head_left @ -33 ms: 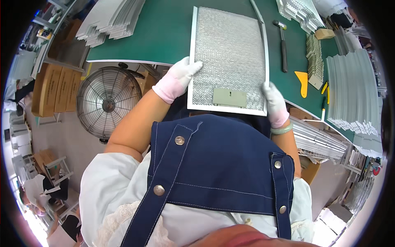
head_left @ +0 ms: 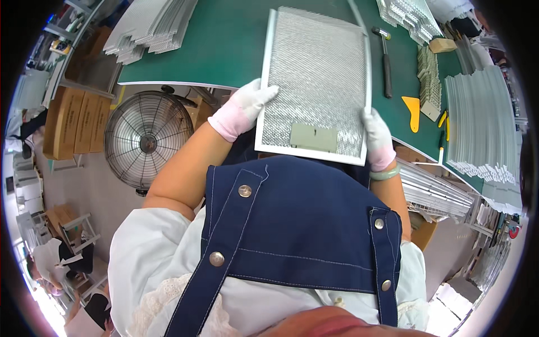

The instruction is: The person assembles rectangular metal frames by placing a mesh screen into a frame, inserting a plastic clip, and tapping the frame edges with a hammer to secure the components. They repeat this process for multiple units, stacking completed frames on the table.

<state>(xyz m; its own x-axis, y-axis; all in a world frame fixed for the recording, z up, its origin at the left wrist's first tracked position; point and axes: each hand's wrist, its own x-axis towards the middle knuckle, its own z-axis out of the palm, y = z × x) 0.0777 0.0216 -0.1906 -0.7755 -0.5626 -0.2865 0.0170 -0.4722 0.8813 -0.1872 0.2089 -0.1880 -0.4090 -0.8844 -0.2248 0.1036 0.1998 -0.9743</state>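
Between my two gloved hands is a metal mesh filter panel (head_left: 317,73), silvery, with a pale frame along its left, right and near sides. The frame's right strip (head_left: 357,17) sticks out past the mesh at the far corner. A grey-green latch plate (head_left: 313,137) sits on the mesh near the close edge. My left hand (head_left: 245,106) is closed on the panel's left edge, thumb over the mesh. On the opposite edge my right hand (head_left: 378,135) is closed as well, its fingers partly hidden behind the frame. The panel's near end overhangs the table's front edge.
On the green table (head_left: 230,39) lie a hammer (head_left: 387,67), a yellow scraper (head_left: 413,114), yellow-handled pliers (head_left: 443,126) and a row of latch plates (head_left: 428,84). Frame strips (head_left: 482,123) are stacked right, mesh sheets (head_left: 154,25) far left. A fan (head_left: 147,143) stands left.
The panel has turned and tilted slightly in my hands. Its far end and right side have shifted right, and its near right corner has dropped toward me. My right hand moved slightly with it.
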